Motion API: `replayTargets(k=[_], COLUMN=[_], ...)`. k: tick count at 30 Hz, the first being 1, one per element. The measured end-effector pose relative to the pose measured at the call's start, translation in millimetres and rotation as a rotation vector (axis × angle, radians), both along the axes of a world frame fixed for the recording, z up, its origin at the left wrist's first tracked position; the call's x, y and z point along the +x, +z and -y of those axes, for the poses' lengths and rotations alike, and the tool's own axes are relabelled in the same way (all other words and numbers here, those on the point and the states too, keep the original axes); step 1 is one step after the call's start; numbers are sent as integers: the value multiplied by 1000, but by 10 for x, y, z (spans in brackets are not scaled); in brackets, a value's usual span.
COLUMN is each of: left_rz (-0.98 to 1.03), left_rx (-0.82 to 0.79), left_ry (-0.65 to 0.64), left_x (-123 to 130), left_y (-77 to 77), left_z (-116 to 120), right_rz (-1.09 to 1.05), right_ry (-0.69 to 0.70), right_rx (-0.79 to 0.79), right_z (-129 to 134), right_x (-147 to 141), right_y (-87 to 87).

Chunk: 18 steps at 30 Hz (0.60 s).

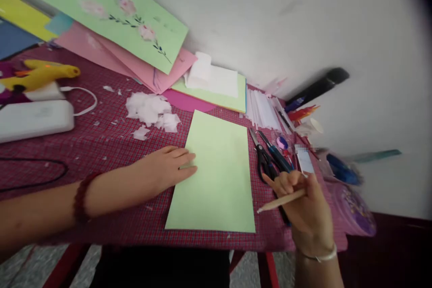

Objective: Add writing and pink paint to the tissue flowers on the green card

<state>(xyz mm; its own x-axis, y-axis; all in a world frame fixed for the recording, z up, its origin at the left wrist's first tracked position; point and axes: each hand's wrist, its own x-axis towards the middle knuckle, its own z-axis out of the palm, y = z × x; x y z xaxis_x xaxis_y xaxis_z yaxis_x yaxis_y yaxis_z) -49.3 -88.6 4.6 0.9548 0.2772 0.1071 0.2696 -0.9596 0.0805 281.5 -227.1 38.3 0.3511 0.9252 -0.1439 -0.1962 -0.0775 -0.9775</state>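
A pale green sheet of paper [219, 175] lies on the checked red tablecloth in front of me. My left hand [168, 166] lies flat with its fingers stretched out, the fingertips resting on the sheet's left edge. To the right of the sheet, my right hand [300, 198] is raised and closed around a light wooden stick [281, 201], whose tapered end points left toward the paper. Scissors with black handles [262, 159] and a blue-handled cutter [275, 153] lie between the sheet and that hand.
White paper petals [148, 109] are heaped behind my left hand. A yellow glue gun [40, 74] and a white power strip [37, 119] are at left. A green card with pink flowers [135, 18] leans by the wall. Plastic tubs [354, 211] stand at right.
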Motion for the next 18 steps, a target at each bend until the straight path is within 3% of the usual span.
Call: replayTargets(k=[5, 9, 14, 16, 18], left_rz=[43, 105, 229, 232, 221], left_rx=[-39, -60, -82, -96, -119], left_ry=[-90, -91, -73, -99, -131], left_x=[65, 59, -7, -51, -92], left_y=[-104, -236, -295, -323, -386], left_z=[49, 70, 5, -25, -36], right_rz=[-158, -106, 251, 429, 632], right_ry=[103, 137, -107, -244, -298], right_rx=[-96, -68, 31, 54, 108], right_z=[-224, -296, -244, -155, -68], right_x=[97, 104, 322, 377, 368], right_y=[-208, -176, -58, -75, -140])
